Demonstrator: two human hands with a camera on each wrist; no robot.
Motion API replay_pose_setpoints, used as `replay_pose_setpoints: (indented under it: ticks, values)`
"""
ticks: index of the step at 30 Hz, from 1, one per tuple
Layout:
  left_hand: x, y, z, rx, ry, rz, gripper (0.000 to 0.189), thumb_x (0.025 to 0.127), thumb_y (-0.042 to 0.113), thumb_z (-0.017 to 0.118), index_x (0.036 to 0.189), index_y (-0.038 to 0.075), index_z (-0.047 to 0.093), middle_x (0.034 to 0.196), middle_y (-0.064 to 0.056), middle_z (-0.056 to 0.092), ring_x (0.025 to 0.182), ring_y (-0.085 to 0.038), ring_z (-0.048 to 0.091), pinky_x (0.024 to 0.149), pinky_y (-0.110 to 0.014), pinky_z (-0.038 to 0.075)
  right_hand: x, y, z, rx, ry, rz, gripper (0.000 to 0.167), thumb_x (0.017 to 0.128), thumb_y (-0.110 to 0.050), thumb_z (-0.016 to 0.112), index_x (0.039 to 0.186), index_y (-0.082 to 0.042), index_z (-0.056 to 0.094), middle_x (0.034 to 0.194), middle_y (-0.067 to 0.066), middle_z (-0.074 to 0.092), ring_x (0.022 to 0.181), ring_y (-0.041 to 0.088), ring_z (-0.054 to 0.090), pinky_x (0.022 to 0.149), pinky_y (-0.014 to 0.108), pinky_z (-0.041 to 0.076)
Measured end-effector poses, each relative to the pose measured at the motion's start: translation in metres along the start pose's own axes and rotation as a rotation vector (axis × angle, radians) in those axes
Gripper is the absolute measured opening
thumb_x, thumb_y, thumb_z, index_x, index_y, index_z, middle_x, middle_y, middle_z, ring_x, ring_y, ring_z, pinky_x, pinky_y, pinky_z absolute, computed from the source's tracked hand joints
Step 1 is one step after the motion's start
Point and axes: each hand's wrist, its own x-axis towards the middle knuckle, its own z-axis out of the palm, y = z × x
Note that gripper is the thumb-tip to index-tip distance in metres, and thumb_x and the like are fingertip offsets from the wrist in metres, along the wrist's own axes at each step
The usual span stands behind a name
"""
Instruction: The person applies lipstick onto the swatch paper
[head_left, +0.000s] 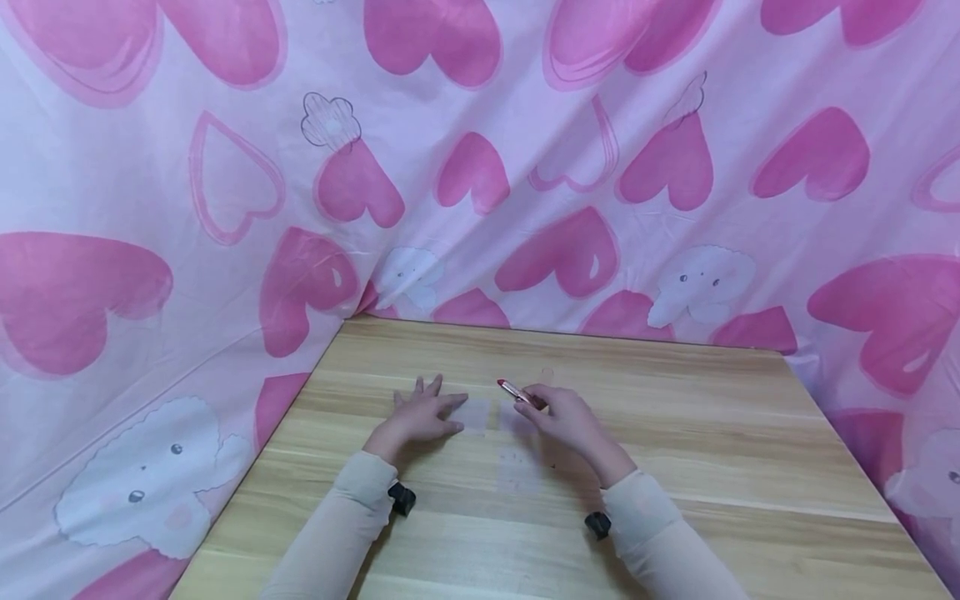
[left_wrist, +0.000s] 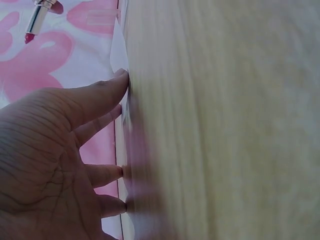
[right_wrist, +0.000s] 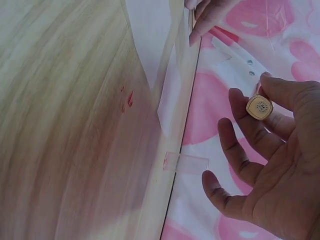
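At left, rests one left hand (head_left: 420,414), fingers spread wide, on one wooden table (head_left: 712,400), with the thumb touching the edge of one pale sheet (head_left: 474,415); just right of that, shows a second pale sheet (head_left: 512,418); above the table, between both hands, holds one lipstick (head_left: 516,392), long axis slanting, red tip pointing left and away from the body; just beyond, stands one clear cap (head_left: 547,375) upright; nearer, on the wood, has at least three red specks (right_wrist: 129,99); rightmost, pinches the lipstick's base between thumb and first fingers of one right hand (head_left: 566,418), keeping the others apart, loosely bent.
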Motion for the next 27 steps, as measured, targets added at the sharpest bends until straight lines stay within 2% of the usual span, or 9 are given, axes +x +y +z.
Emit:
replay_pose_setpoints:
  ticks: [4,13,21,27]
  values:
    - [0.0,0.0,0.001,0.0,0.001,-0.004,0.056,0.094,0.047,0.066,0.147,0.032,0.053,0.165,-0.02,0.016,0.148,-0.054,0.003,0.104,-0.082,-0.003,0.004,-0.001,0.006,-0.05,-0.025,0.015,0.008,0.096,-0.032,0.07,0.101,-0.025,0.072,0.078,-0.012,0.061,0.069,0.011,0.053,0.063,0.031,0.046]
    - [-0.001,-0.001,0.003,-0.009,0.002,-0.007,0.057,0.094,0.047,0.066,0.147,0.031,0.053,0.165,-0.021,0.015,0.147,-0.055,0.003,0.103,-0.083,-0.004,0.011,-0.007,0.017,-0.157,-0.031,0.019,0.016,0.093,-0.038,0.072,0.104,-0.025,0.072,0.075,-0.015,0.063,0.062,0.009,0.052,0.06,0.032,0.044]
    - [-0.001,-0.002,0.003,0.014,0.011,-0.004,0.057,0.094,0.048,0.066,0.147,0.032,0.053,0.165,-0.021,0.016,0.147,-0.055,0.004,0.103,-0.084,-0.002,0.017,-0.013,0.026,-0.179,-0.029,0.063,0.019,0.094,-0.039,0.071,0.1,-0.021,0.071,0.067,-0.012,0.057,0.056,0.011,0.049,0.053,0.031,0.041]
    - [0.0,0.0,0.002,0.036,0.016,0.008,0.055,0.095,0.049,0.065,0.147,0.033,0.053,0.165,-0.02,0.016,0.147,-0.055,0.005,0.102,-0.084,-0.001,0.019,-0.015,0.031,-0.21,-0.009,0.056,0.02,0.095,-0.042,0.069,0.098,-0.022,0.072,0.065,-0.013,0.057,0.054,0.01,0.049,0.054,0.032,0.041]
